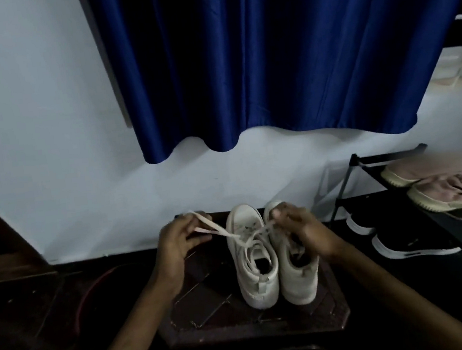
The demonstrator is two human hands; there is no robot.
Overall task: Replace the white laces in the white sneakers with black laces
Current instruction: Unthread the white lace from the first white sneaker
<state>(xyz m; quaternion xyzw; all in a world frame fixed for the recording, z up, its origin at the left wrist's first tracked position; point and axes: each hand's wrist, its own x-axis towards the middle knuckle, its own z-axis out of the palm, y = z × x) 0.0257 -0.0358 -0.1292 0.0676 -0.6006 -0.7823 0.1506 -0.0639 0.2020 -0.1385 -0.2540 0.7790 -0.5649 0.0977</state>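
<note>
Dim room; low dark wooden worktop [198, 302] at 6 o'clock, carrying the white sneakers side by side and touching, toes to 12 o'clock, heels to 6. White lace [216, 229] threaded in the left-hand sneaker [258, 286], slack loops lying over the tongue and open collar, two strands crossing just above the upper eyelets. From that crossing, one strand stretched to 10 o'clock and the other to 2 o'clock, so lying across the shoe's long axis rather than along it.

Left hand [178, 241] at the 10 o'clock end, well clear of the shoe, grip pinching the strand between thumb and fingertips, a short tail sticking out past the fingers. Right hand [301, 224] at the 2 o'clock end, above the toe of the right-hand sneaker [300, 285], grip curled and pinching the other strand; nearer to the crossing than the left.

Probably the unlacing step, early in the task: white lace in place in both shoes as far as can be told, that of the right-hand sneaker largely hidden under the right hand. Next pull likely best sent straight out from each eyelet row, one strand at a time; otherwise a risk of dragging the light shoe sideways against its neighbour. No black laces to be made out anywhere.

Further out: shoe rack [341, 191] at 3 o'clock, pink sneakers [450, 190] on top, black sneakers [410, 246] below; white wall [31, 125] behind; blue curtain [268, 55] hanging at 12 o'clock.
</note>
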